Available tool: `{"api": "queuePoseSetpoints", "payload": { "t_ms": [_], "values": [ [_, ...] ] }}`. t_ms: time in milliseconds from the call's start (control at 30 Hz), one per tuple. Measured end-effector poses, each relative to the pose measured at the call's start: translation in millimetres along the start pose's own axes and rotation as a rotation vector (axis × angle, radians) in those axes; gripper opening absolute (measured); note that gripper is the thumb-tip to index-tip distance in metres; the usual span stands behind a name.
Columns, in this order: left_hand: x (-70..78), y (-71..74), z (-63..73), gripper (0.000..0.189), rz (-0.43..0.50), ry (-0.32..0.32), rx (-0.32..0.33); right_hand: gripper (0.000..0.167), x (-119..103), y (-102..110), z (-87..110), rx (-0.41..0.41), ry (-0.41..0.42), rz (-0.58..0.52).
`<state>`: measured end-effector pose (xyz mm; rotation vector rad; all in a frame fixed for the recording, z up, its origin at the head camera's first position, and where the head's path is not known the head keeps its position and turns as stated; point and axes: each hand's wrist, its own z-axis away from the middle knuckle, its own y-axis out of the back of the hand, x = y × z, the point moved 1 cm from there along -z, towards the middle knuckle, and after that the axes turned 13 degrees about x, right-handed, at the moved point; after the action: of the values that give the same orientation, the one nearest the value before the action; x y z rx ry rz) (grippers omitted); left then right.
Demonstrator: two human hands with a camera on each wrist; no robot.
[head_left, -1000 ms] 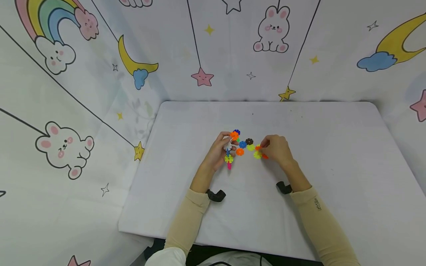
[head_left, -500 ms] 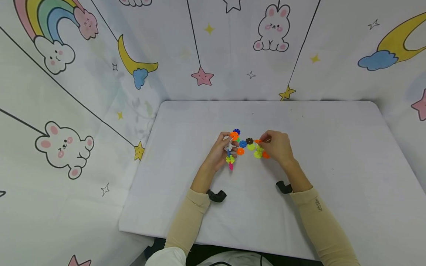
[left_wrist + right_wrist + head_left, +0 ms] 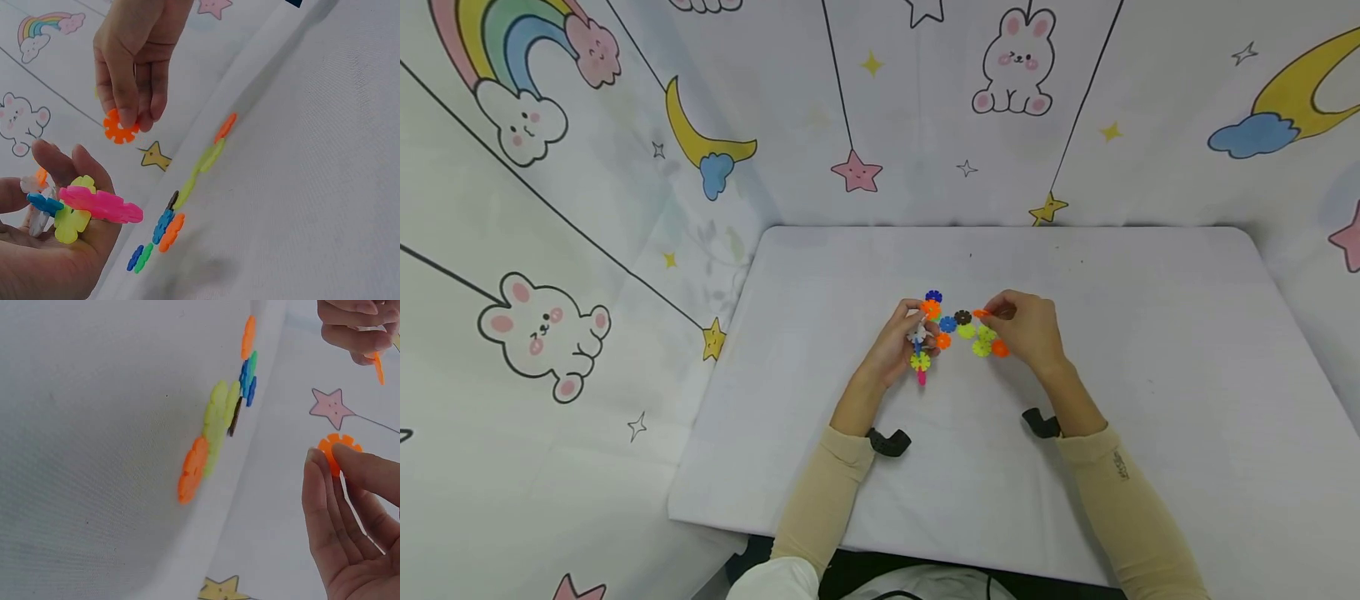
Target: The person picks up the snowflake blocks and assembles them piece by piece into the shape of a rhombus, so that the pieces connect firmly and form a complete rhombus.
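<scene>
My left hand (image 3: 891, 346) holds a joined piece of plastic snowflake discs (image 3: 78, 206), with white, blue, yellow and pink discs showing. Part of it is hidden by the fingers. A pink disc (image 3: 103, 204) sticks out at one end. Thumb and fingertips of my right hand (image 3: 1022, 329) pinch a single orange snowflake disc (image 3: 339, 450), notched round its edge and raised above the table. Below that hand lie yellow discs (image 3: 982, 346) and another orange disc (image 3: 1000, 348).
Between the hands, more loose discs lie on the white table (image 3: 850, 267): a blue one (image 3: 948, 324), a brown one (image 3: 962, 317) and an orange one (image 3: 943, 341). A dark blue disc (image 3: 933, 296) lies just beyond my left hand. Cartoon-printed cloth stands behind.
My right hand has drawn the orange disc up and away from the yellow discs, uncovering the other orange disc. The left hand keeps its hold, with its piece shifted slightly right.
</scene>
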<state>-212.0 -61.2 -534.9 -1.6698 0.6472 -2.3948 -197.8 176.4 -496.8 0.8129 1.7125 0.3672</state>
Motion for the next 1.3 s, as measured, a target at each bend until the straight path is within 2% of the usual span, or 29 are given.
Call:
{"api": "queuePoseSetpoints", "payload": {
  "t_ms": [267, 633, 1067, 1300],
  "values": [
    [-1.0, 0.7, 1.9, 0.011, -0.040, -0.013, -0.002, 0.011, -6.1, 0.7, 2.3, 0.005, 0.039, -0.083],
    [-0.6, -1.1, 6.2, 0.011, -0.063, -0.022, -0.027, 0.009, -16.2, -2.2, 3.4, -0.028, 0.104, -0.297],
    [-1.6, -2.5, 4.7, 0.011, -0.151, -0.030, -0.082, 0.018, -21.1, 1.7, 0.1, -0.080, 0.190, -0.343],
    [-2.2, -3.0, 5.6, 0.013, -0.161, -0.013, -0.097, 0.018, -19.5, -0.4, 0.1, -0.111, 0.224, -0.328]
  ]
}}
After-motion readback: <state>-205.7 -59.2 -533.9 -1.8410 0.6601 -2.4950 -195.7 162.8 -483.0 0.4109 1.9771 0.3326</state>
